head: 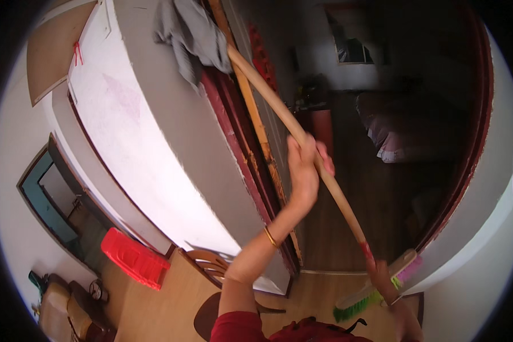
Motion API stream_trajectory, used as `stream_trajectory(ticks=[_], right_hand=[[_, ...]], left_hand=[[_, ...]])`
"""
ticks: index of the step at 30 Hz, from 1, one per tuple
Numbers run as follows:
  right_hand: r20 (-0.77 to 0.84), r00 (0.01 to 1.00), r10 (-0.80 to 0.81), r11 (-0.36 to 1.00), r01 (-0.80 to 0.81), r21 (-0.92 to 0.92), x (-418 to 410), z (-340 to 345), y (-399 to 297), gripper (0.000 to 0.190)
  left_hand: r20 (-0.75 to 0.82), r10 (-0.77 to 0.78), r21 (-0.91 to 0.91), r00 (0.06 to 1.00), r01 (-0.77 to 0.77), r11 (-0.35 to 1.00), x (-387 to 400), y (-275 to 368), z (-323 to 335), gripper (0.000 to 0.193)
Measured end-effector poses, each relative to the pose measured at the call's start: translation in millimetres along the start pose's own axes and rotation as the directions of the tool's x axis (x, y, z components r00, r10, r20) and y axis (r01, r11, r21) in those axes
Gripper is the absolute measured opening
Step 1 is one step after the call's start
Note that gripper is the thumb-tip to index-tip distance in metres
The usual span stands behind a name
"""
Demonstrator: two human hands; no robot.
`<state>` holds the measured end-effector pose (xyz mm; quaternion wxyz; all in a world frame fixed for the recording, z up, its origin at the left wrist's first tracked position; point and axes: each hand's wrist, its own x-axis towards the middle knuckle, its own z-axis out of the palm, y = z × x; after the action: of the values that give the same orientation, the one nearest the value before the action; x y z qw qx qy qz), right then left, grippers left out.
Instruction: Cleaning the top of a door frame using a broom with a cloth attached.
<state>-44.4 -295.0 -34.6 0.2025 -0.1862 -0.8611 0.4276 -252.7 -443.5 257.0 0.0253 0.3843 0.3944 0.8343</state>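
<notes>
My left hand (304, 171) is wrapped around the middle of a broom's wooden handle (278, 104), raised at a slant. Lower down, my right hand (381, 278) grips the same handle near a red section just above the broom head (355, 302). The head has green and pink bristles and hangs near the floor, partly behind my right hand. A grey cloth (199, 36) covers the handle's upper end, high up by the wall and the door frame. The cloth is slightly blurred, and whether it touches the wall I cannot tell.
A dark red door frame (243, 171) with chipped edges borders a dim room holding a bed (384, 124). Below on the left are a wooden chair (207, 263), a red plastic stool (134, 258) and a brown armchair (64, 312). A curved-looking white wall (466, 256) rises at right.
</notes>
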Motion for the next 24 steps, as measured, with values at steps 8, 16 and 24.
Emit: stream_trajectory(ticks=[8,16,24], right_hand=[[0.171,0.982,0.081,0.997,-0.082,0.002,-130.1,5.3,109.1,0.048],[0.052,0.997,0.057,0.987,-0.049,-0.156,-169.3,-1.7,137.6,0.050],[-0.005,1.000,0.030,0.990,-0.031,-0.140,-133.0,37.7,120.0,0.041]], left_hand=[[-0.119,-0.190,-0.063,0.974,0.184,0.981,-159.8,-77.2,-8.9,0.017],[-0.134,-0.248,-0.045,0.960,0.244,0.969,-191.1,-81.9,14.7,0.019],[-0.199,-0.197,-0.048,0.960,0.191,0.980,-153.4,-70.8,11.4,0.019]])
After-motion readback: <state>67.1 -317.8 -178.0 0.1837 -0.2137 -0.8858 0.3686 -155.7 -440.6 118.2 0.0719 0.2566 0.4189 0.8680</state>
